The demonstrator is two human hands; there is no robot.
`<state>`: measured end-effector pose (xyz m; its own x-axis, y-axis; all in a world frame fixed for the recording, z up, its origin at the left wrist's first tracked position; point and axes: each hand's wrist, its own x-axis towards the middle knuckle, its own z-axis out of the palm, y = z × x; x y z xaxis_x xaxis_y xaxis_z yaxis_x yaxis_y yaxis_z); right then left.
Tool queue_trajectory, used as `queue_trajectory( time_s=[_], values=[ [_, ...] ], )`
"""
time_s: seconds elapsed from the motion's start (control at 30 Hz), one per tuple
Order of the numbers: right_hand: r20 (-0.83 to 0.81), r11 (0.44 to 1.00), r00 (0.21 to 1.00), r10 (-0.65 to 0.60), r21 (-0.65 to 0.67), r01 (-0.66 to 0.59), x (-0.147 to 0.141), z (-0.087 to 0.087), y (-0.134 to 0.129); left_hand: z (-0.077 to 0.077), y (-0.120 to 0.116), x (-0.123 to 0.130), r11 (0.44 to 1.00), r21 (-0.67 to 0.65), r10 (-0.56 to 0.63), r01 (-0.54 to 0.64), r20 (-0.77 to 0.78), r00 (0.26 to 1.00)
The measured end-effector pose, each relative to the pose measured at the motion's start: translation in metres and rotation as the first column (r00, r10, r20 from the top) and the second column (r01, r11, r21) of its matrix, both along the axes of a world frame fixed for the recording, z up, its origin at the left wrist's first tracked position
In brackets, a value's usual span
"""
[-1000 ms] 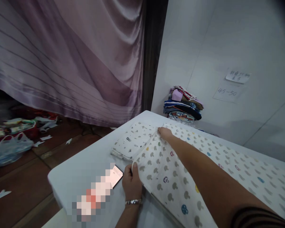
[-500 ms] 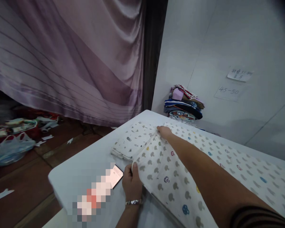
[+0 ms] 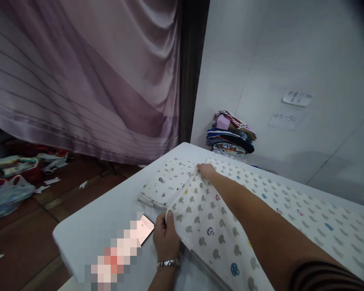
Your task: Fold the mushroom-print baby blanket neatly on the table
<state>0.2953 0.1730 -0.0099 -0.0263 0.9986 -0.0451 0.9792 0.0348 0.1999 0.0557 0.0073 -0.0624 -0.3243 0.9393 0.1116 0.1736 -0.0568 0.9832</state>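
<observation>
A white cloth with a mushroom print (image 3: 214, 226) is held up at its edge by both hands over the white table. My left hand (image 3: 166, 234), with a bracelet at the wrist, pinches the near corner between thumb and fingers. Farther back, my right hand (image 3: 206, 171) grips the cloth's far corner with closed fingers. Just left of the cloth lies a folded white cloth with a small dark print (image 3: 166, 182). More mushroom-print cloth (image 3: 309, 214) spreads flat to the right, partly behind my right forearm.
On the white table (image 3: 87, 226) a phone (image 3: 146, 228) lies left of my left hand, partly pixelated. A stack of folded fabrics (image 3: 230, 133) stands at the back by the wall. A curtain (image 3: 109, 81) hangs at left, above a plastic bag (image 3: 10, 196) on the floor.
The whole view has shifted slightly, so table, cloths and hands appear a little farther left and lower. Both hands keep their grip on the mushroom-print cloth.
</observation>
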Motion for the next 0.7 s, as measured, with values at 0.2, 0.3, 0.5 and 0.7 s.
queue_trajectory(
  time_s=[0.2, 0.3, 0.5, 0.7],
  values=[
    [-0.025, 0.998, 0.999, -0.048, 0.031, 0.049, 0.002, -0.003, -0.002, -0.002, 0.001, 0.000, 1.000, -0.008, -0.016, 0.016, -0.018, 1.000],
    [-0.052, 0.997, 0.996, -0.068, 0.040, 0.071, 0.005, -0.002, -0.004, -0.001, 0.001, -0.001, 1.000, -0.015, -0.015, 0.014, -0.031, 0.999],
    [-0.105, 0.985, 0.982, -0.154, 0.065, 0.162, 0.024, 0.003, -0.014, 0.005, 0.000, -0.001, 0.998, 0.008, -0.066, 0.067, -0.073, 0.995],
    [-0.167, 0.960, 0.950, -0.266, 0.042, 0.276, 0.063, 0.004, -0.053, 0.005, -0.002, -0.002, 0.923, 0.094, -0.348, 0.373, -0.208, 0.914]
  ],
)
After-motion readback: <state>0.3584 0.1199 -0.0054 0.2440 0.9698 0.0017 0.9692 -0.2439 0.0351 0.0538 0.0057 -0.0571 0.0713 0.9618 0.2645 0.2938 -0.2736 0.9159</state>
